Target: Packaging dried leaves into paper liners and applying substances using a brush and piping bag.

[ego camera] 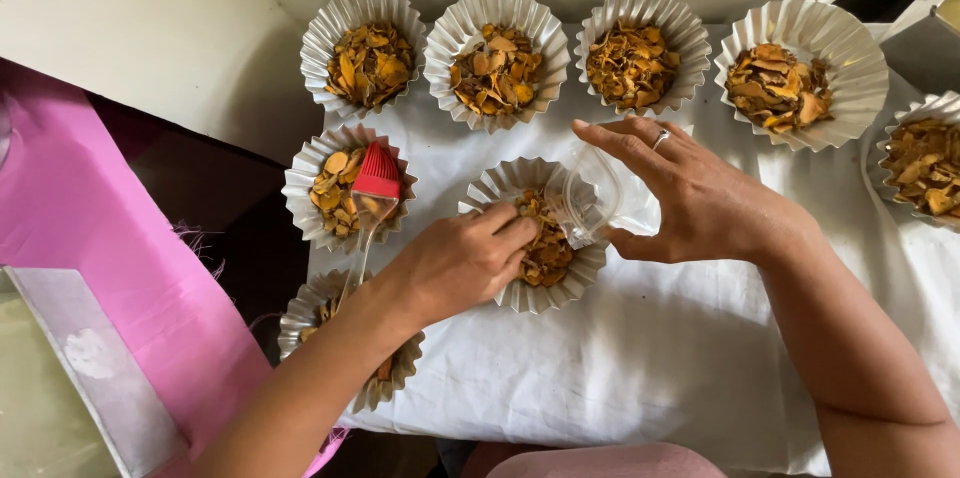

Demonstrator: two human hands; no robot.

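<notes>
- Head view: my left hand rests with fingers curled into the centre fluted paper cup, touching its dried orange-brown chips.
- My right hand, half open, pinches a small clear plastic container tilted over that cup.
- A red silicone brush lies across the neighbouring cup at left.
- All cups stand on white cloth.

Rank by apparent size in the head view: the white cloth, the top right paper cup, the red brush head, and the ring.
1. White cloth, by far the largest.
2. Top right paper cup.
3. Red brush head.
4. Ring on the right hand, smallest.
All lie at similar depth, so the order looks safe.
</notes>
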